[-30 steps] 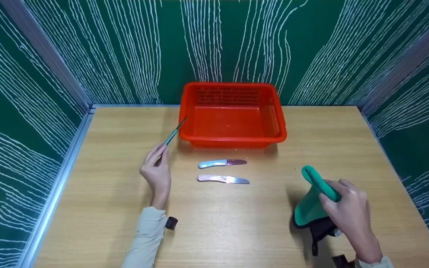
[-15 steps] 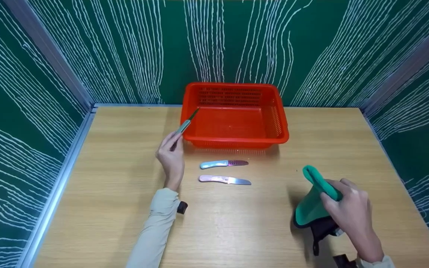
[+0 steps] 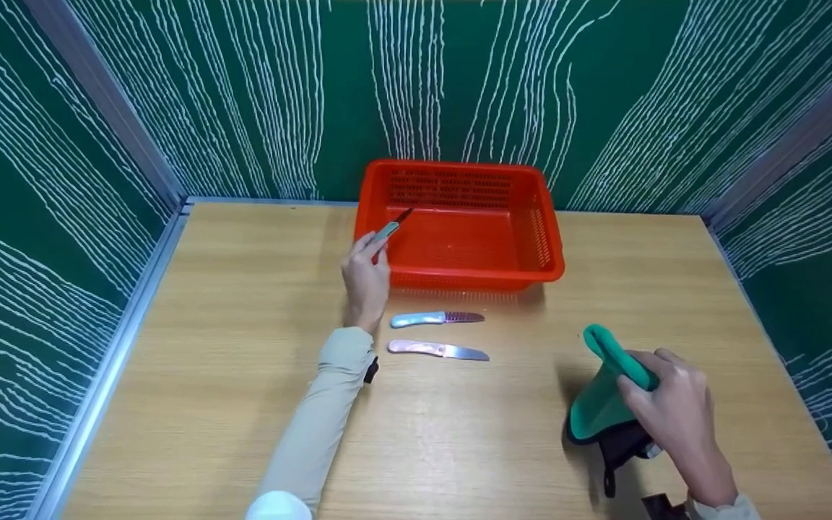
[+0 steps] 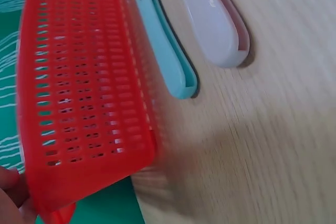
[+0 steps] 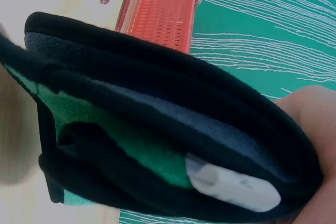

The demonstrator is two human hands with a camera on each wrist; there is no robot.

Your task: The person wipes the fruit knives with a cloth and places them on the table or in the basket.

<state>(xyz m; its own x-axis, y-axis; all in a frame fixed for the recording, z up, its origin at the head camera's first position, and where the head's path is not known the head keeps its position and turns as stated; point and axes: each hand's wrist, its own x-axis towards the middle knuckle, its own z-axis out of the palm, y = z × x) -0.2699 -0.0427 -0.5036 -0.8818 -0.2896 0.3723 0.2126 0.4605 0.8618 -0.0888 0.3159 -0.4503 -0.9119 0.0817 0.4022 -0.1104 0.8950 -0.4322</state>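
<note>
Table (image 3: pixel 206 375): basket (image 3: pixel 549 253), 2 knives (image 3: pixel 436 318).

In the left wrist view, the left hand (image 4: pixel 9 195) is showing only as a sliver at the frame's lower left corner, its fingers lying out of sight. The red perforated plastic basket (image 4: pixel 84 98) is blurring along its near edge and is hiding the blade of the pale blue-handled knife (image 4: pixel 168 51). The right hand (image 5: pixel 310 145) is being cut off by the right wrist view's edge, and the small white tag (image 5: pixel 231 184) on the green and black fabric mitt (image 5: pixel 131 129) is possibly a label, too blurred to read.
</note>
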